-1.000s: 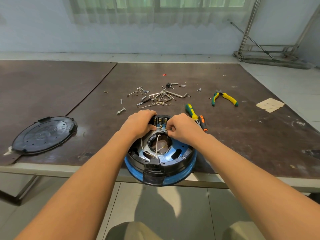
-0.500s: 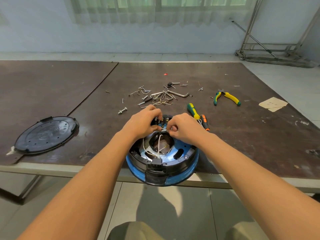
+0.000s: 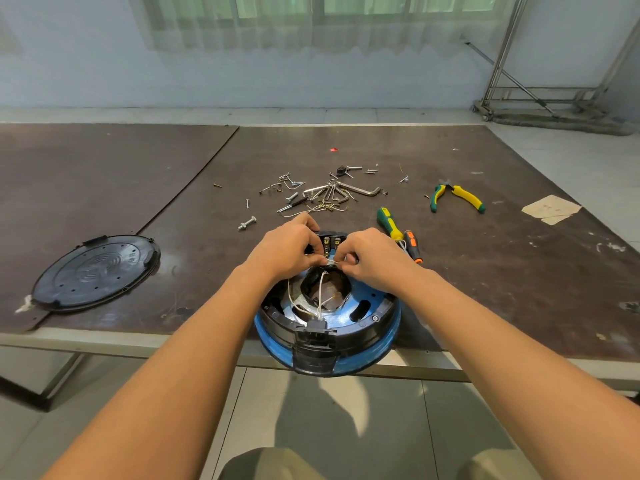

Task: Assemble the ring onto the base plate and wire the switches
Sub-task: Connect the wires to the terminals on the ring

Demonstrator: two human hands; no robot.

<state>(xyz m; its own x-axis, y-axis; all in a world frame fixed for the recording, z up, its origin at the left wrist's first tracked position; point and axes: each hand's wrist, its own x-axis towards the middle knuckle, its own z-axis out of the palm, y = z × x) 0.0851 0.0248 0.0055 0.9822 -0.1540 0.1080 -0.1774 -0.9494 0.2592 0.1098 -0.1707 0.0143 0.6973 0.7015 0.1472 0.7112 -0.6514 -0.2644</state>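
Left hand and right hand pinch a white wire between curled fingertips above the black ring, seated on the blue base plate at the table near edge.

Low in the middle of the frame we see the round blue base plate, lying flat on the bench with its near edge overhanging the bench's front. A black ring sits on it, following its rim, with a black clip block at the near side. At the ring's far side stands the switch block, dark with brass terminals and partly hidden. Thin white wires loop up from the plate's dark central opening. Their upper end is pinched between the left hand and right hand, just in front of the terminals.
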